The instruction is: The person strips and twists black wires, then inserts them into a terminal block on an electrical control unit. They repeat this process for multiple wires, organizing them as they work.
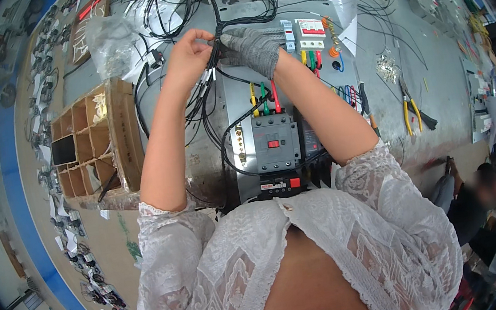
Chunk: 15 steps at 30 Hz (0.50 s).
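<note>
A thick bundle of black wires (217, 17) with white marker sleeves runs down over a metal mounting plate (238, 103). My right hand (252, 49), in a grey glove, is closed round the bundle. Beside it, my bare left hand (191, 55) has its fingers pinched at the wires' left side; exactly which strands it grips is partly hidden. Loose wire ends hang below both hands. Nearer to me on the plate sits a dark grey circuit breaker (274, 142) with a red toggle and yellow, green and red leads. A white breaker (310, 34) is mounted right of my gloved hand.
To the left stands a cardboard compartment box (126, 133), with a clear plastic bag (114, 44) behind it. Yellow-handled pliers (409, 107) and a pile of small parts (387, 67) lie to the right. Another person (468, 208) is at the lower right.
</note>
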Motion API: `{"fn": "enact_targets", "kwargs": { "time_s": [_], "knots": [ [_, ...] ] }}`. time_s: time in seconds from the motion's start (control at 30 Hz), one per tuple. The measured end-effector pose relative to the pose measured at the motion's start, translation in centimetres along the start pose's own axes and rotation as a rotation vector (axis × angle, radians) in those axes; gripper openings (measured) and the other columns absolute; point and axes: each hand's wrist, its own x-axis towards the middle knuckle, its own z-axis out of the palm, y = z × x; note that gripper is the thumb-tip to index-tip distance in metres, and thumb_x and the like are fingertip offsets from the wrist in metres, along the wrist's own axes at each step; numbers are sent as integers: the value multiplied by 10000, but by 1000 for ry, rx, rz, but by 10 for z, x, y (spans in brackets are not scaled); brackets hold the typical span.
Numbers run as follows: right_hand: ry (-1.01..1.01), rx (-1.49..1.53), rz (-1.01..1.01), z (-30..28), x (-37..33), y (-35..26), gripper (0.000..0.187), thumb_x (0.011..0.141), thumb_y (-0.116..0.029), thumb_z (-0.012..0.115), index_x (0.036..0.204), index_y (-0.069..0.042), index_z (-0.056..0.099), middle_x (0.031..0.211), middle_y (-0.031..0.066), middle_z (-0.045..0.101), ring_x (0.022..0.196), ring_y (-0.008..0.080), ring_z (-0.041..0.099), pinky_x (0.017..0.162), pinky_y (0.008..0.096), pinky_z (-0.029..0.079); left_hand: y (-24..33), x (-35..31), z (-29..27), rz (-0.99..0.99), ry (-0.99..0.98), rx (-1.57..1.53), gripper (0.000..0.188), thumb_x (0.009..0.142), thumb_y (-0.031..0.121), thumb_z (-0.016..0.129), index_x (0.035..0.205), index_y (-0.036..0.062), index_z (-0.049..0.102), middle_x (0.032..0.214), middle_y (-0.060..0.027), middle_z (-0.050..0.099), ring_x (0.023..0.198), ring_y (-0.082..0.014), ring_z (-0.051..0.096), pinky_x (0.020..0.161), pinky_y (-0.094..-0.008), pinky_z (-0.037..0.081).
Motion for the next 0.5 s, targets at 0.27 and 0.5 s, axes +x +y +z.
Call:
{"fn": "enact_targets", "kwargs": {
  "time_s": [0.27,0.5],
  "knots": [
    [-135,164,31,-7,4,5,264,900,-209,581,1025,23,570,1004,142,627,940,257,625,880,373,517,-7,5,-5,150,177,429,207,749,126,699,815,14,537,700,-88,605,638,-196,590,600,-307,469],
    [-58,-34,-19,0,0,1,295,913,-259,566,1014,18,579,968,124,638,920,236,632,843,361,520,8,-25,-24,135,59,-107,104,861,-1,526,954,12,570,815,-40,622,703,-123,614,637,-258,481]
  ]
}}
